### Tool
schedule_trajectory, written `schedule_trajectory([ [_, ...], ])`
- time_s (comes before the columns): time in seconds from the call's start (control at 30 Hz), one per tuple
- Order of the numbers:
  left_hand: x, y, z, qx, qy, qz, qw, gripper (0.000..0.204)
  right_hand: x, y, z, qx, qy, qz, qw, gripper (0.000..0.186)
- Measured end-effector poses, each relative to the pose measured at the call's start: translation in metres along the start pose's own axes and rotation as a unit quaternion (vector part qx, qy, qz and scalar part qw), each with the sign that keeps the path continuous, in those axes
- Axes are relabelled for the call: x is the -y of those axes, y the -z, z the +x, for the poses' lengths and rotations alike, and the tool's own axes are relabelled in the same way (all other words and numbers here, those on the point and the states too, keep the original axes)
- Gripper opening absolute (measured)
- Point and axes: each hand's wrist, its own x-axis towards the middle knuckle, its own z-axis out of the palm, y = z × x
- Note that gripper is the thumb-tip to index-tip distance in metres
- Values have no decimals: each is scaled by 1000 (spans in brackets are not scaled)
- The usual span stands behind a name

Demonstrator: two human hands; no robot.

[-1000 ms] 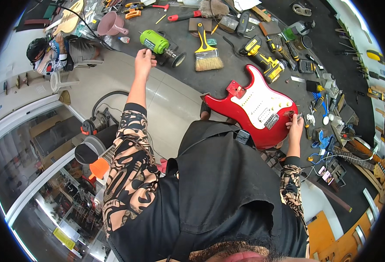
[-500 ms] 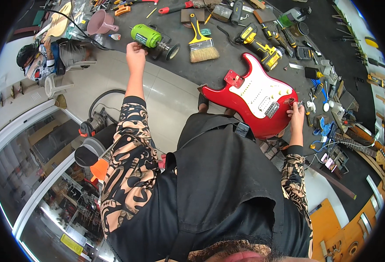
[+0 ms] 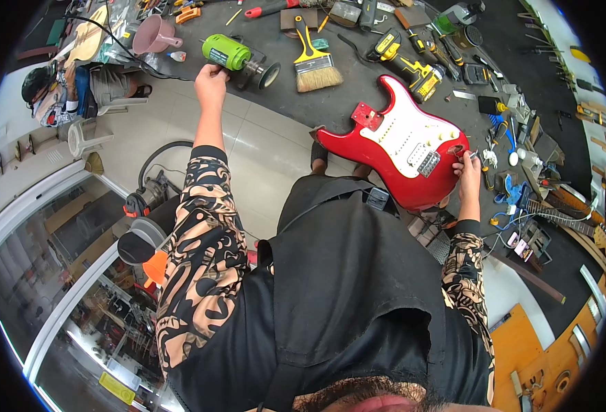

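Note:
My left hand (image 3: 211, 84) is at the table's near edge, fingers closed against the underside of a green bench grinder (image 3: 227, 52). What those fingertips grip there is hidden. A round wheel (image 3: 269, 75) sits on the grinder's shaft. To the right lies a glossy red electric guitar body (image 3: 402, 190) with a white pickguard (image 3: 407, 132), its corner overhanging the edge. Beside the open hole near its right rim, my right hand (image 3: 469, 172) pinches a small shiny metal part (image 3: 473, 156), too small to make out fully.
A wide paintbrush (image 3: 317, 66) and a yellow-black cordless drill (image 3: 409, 69) lie beyond the guitar body. Several hand tools and a guitar neck (image 3: 557, 216) crowd the right side. A pink dipper (image 3: 156, 36) stands far left. Another person (image 3: 76, 89) sits beyond the table's left end.
The whole view has shifted slightly. Both hands stay at the same things, with the right hand's fingers turned a little around the small metal part.

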Motion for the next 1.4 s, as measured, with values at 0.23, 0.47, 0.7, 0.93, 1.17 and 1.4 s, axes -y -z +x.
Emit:
schedule_trajectory([
  [0.23, 13, 3, 7, 4, 1, -43, 999, 16, -2, -3, 2, 8, -1, 20, 1000, 30],
  [0.47, 13, 9, 5, 18, -65, 80, 994, 15, -5, 2, 3, 9, 1, 29, 1000, 31],
  [0.7, 38, 25, -43, -62, 54, -174, 981, 38, -4, 3, 3, 41, -16, 106, 993, 29],
  [0.93, 13, 37, -68, -30, -132, 92, 987, 47, -5, 11, 1, 34, -20, 74, 996, 27],
  [1.17, -1, 26, -3, 69, -117, 130, 982, 38, -2, 3, 4, 39, -27, 64, 997, 26],
  [1.4, -22, 23, -9, -17, -226, 298, 927, 58, -10, 6, 5, 37, -25, 83, 996, 24],
])
